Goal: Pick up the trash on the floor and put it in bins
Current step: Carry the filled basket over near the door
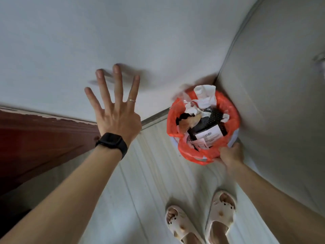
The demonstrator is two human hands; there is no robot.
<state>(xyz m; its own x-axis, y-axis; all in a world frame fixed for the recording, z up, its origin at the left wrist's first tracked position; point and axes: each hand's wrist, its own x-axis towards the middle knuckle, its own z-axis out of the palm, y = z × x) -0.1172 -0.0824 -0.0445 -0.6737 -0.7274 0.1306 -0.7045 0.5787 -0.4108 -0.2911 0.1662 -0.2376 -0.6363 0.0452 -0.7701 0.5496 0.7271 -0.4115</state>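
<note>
Head view, as I read it from the remote station: the left hand (116,111) is raised with all fingers straight and spread wide, holding nothing, with the white wall (123,32) behind it. I cannot tell whether the fingertips touch that wall. A ring (131,100) sits on one finger and a black watch (112,140) on the wrist. The right hand (230,155) reaches down to the bin (234,138) and grips its near rim, fingers curled over the edge where the orange liner (171,124) folds outward. The fingertips are hidden by the liner. The bin stands on the pale wood-grain floor (158,173), set into the corner between the white wall and a grey-beige panel (281,85) on the right, touching or just beside both. The trash is inside the bin and fills it to the rim. It includes crumpled white paper (204,94) at the far side, a black padded mailer (211,120) with a white label (209,135) in the middle, and a brown scrap (190,123) to the left. A dark red-brown panel (35,138) runs along the left edge. Two feet in cream sandals (221,208) stand on the floor near the bin, toes pointing toward it.
</note>
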